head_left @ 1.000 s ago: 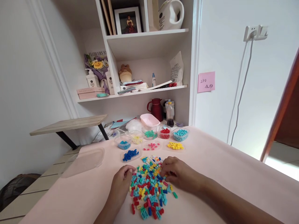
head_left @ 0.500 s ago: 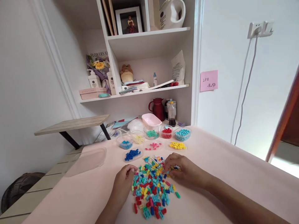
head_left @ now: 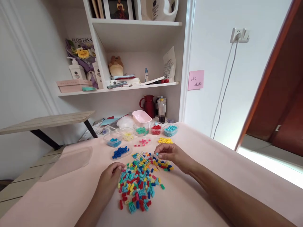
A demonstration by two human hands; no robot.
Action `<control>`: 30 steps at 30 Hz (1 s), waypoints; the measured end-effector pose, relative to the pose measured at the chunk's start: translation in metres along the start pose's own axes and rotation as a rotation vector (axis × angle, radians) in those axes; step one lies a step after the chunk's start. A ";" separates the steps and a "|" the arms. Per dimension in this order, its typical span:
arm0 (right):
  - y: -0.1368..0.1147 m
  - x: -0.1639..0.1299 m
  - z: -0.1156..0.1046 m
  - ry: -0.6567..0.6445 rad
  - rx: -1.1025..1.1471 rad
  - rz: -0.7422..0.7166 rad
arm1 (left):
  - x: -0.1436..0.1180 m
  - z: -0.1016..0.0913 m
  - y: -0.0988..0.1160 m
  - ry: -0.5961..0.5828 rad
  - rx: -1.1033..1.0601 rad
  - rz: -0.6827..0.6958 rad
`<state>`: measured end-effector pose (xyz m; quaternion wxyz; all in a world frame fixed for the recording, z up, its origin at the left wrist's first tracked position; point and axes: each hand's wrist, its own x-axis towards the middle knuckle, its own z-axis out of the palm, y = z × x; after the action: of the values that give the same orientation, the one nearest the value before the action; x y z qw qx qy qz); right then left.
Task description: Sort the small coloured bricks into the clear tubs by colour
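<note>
1. Light-blue, a tiny brick (head_left: 157,154) sits pinched at the fingertips of the right hand (head_left: 170,154), raised just above the mixed brick pile (head_left: 139,183).
2. The left hand (head_left: 109,176) rests curled at the pile's near-left edge, fingertips touching bricks; whether it grips one, I cannot tell.
3. Beyond the right hand lie yellow bricks (head_left: 165,140), pink bricks (head_left: 142,142) and a tub of light-blue bricks (head_left: 170,129).
4. Beyond the left hand lie dark-blue bricks (head_left: 120,152).

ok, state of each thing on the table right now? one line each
right hand: lifted above the pile, fingers pinching a small light-blue brick
left hand: resting at the pile's left edge, curled
mixed brick pile: loose, unsorted
sorting tubs: open, one colour each
pink container: open
clear lid: lying flat, off
</note>
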<state>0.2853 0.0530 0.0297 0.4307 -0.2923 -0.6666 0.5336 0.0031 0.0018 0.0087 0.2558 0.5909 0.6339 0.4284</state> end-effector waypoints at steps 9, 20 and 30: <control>0.005 0.002 -0.003 0.069 0.074 0.058 | 0.000 0.001 0.000 -0.014 0.006 -0.001; 0.010 0.005 -0.005 0.063 0.002 0.058 | 0.001 -0.002 -0.003 -0.040 0.050 0.013; -0.001 0.036 -0.024 0.308 -0.523 -0.092 | 0.008 -0.002 -0.015 -0.029 0.064 0.028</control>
<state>0.2902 0.0938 0.0418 0.4606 -0.4404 -0.7205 0.2734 -0.0081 0.0102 -0.0017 0.2399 0.6137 0.6351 0.4031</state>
